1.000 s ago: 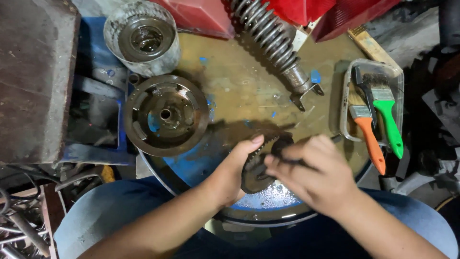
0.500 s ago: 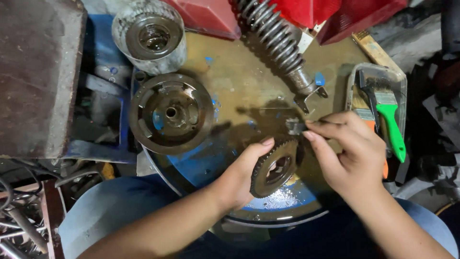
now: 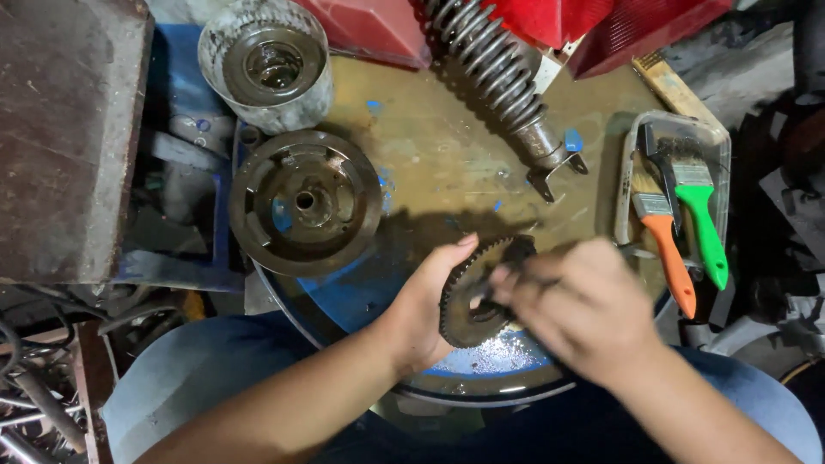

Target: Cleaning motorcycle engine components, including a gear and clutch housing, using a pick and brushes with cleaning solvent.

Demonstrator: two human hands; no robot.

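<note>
The left hand [image 3: 430, 301] grips a dark round toothed steel sprocket [image 3: 471, 296], tilted to expose its face; at 3 o'clock, the blurred right hand [image 3: 584, 305] is closed on something small I cannot tell.

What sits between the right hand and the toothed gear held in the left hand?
Nothing visible. The left hand grips the toothed gear by its edge, and the right hand is already on its face, though blurred.

Greasy dark metal toothed gear [image 3: 468, 301], matt, rough-edged
</note>
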